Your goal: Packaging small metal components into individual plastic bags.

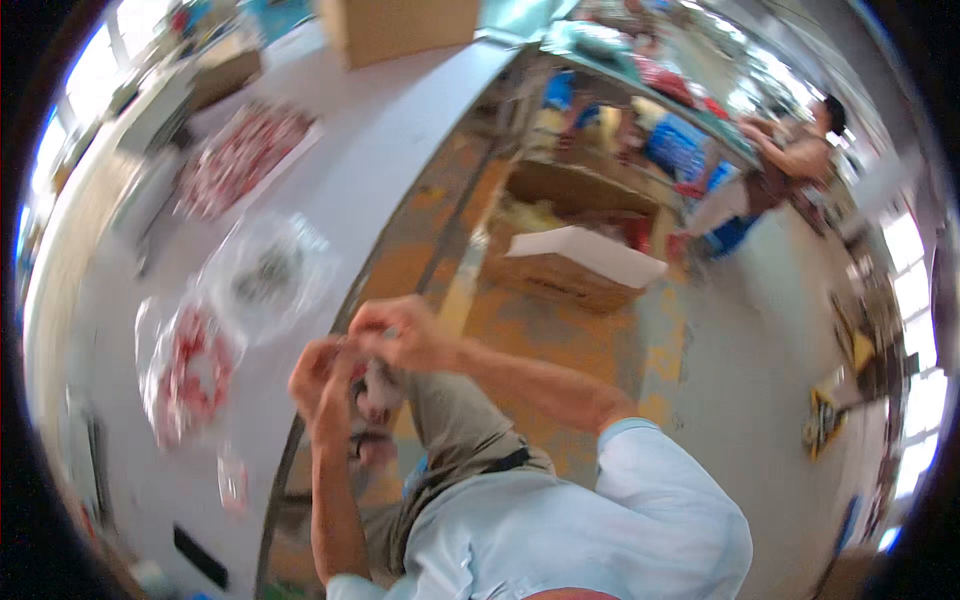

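My left hand [322,378] and my right hand [408,338] meet over the table's near edge, with fingers pinched together. Whatever lies between the fingertips is too small and blurred to name. Left of them on the white table [330,180] is a clear plastic bag [185,375] of small red pieces. Just beyond it, another clear bag [268,272] holds small grey parts. A little packet [232,482] with something reddish rests nearer to me.
Red and white packets [245,155] are heaped farther along the table, near a cardboard box [400,30]. A dark flat object [200,557] lies at the near end. On the floor stands an open carton [575,275]; a co-worker [790,165] is at another table, far right.
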Motion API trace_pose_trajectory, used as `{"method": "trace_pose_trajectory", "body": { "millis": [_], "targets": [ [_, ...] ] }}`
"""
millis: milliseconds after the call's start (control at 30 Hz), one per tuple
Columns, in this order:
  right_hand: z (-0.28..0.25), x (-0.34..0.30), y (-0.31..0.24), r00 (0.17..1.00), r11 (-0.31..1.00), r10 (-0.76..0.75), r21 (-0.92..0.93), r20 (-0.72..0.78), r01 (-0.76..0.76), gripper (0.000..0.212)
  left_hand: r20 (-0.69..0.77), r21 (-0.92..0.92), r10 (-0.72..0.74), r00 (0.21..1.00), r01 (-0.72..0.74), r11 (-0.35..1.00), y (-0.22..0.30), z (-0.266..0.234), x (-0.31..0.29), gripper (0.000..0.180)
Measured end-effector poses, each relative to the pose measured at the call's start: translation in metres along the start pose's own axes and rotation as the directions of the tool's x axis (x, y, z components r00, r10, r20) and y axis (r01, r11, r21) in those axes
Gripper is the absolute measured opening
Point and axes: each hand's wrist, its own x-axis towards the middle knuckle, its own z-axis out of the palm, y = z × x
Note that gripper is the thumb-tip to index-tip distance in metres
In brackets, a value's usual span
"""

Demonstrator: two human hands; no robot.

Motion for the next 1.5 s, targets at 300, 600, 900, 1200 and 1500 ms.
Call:
{"method": "trace_pose_trajectory", "body": {
  "millis": [300,600,900,1200,1500],
  "targets": [
    [-0.029,-0.016,-0.018,1.000,1.000,0.007,0.009,0.026,-0.007,0.012,0.114,-0.058,0.133,0.984,-0.127,0.990,-0.007,0.016,0.000,0.009],
    [-0.029,-0.018,-0.009,0.999,0.999,-0.038,-0.010,-0.019,0.038,0.013,0.110,-0.041,0.160,0.981,-0.156,0.987,-0.014,0.012,0.003,0.006],
    [-0.034,-0.024,-0.010,0.999,0.996,0.018,0.087,0.050,-0.023,0.013,0.141,-0.015,0.176,0.974,-0.175,0.984,-0.018,0.009,0.004,0.006],
    [-0.027,-0.021,-0.002,0.997,0.997,-0.075,-0.003,0.005,0.075,0.012,0.152,-0.174,0.097,0.984,-0.070,0.982,-0.016,0.014,-0.002,0.007],
    [-0.032,-0.026,-0.007,0.998,1.000,-0.022,0.005,0.053,0.022,0.013,0.214,-0.030,0.113,0.970,-0.109,0.994,-0.014,0.012,0.001,0.011]
  ]
}}
